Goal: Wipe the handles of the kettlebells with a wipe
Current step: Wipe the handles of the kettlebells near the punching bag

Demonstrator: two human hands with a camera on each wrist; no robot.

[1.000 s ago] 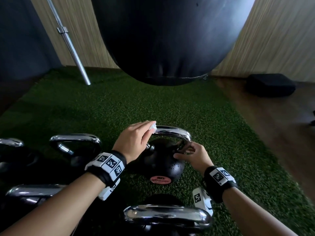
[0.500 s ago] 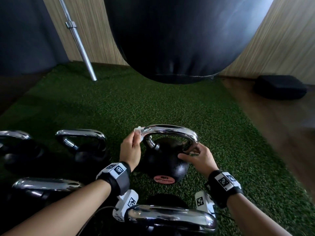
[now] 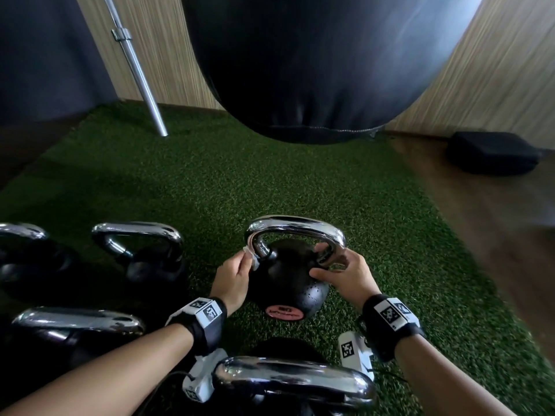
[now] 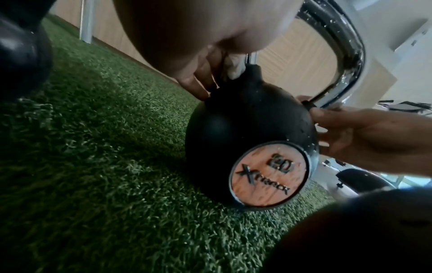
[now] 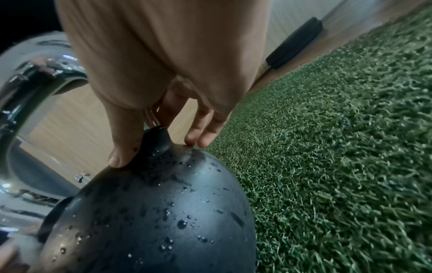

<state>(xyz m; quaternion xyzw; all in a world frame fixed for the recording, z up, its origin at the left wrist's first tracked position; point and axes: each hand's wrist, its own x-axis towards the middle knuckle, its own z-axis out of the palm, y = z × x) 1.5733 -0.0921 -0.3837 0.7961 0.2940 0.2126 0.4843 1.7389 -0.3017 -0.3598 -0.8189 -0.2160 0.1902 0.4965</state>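
A black kettlebell (image 3: 285,280) with a chrome handle (image 3: 295,228) and a pink badge (image 4: 268,173) stands on the green turf, wet with droplets. My left hand (image 3: 237,273) pinches a white wipe (image 3: 250,256) round the left leg of the handle, just above the ball. In the left wrist view the wipe (image 4: 235,67) shows between my fingers at the handle's base. My right hand (image 3: 345,273) grips the right leg of the handle, with its thumb (image 5: 124,140) and fingertips on the ball (image 5: 163,212).
Several more kettlebells with chrome handles stand to the left (image 3: 141,250) and in front of me (image 3: 294,379). A black punching bag (image 3: 315,64) hangs just beyond. A steel barbell (image 3: 135,67) leans on the wall at the back left. A black pad (image 3: 492,156) lies on the wooden floor, right.
My left hand has slid the wipe from the top of the handle round its left bend and down the left leg. My right hand has kept its hold on the right leg.
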